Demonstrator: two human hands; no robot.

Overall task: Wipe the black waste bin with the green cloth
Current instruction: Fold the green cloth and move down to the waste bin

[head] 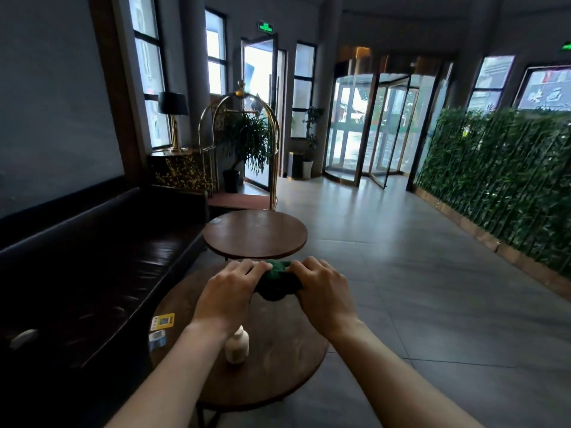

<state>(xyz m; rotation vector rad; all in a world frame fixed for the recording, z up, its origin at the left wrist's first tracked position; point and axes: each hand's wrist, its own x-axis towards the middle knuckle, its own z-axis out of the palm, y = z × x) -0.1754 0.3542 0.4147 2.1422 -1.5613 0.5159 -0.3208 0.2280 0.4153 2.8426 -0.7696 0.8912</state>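
Note:
The green cloth (277, 281) is bunched up between both hands, above the far part of a round wooden table (278, 366). My left hand (230, 293) grips its left end and my right hand (323, 291) grips its right end, knuckles up. A dark boxy bin-like object (295, 165) stands far off by the wall near the doorway; I cannot tell whether it is the black waste bin.
A white pump bottle (237, 345) and small cards (162, 322) sit on the near table. A second round table (255, 234) stands beyond it. A dark sofa (92, 257) runs along the left, a brass luggage cart (241, 149) behind, a green hedge wall (500, 180) on the right.

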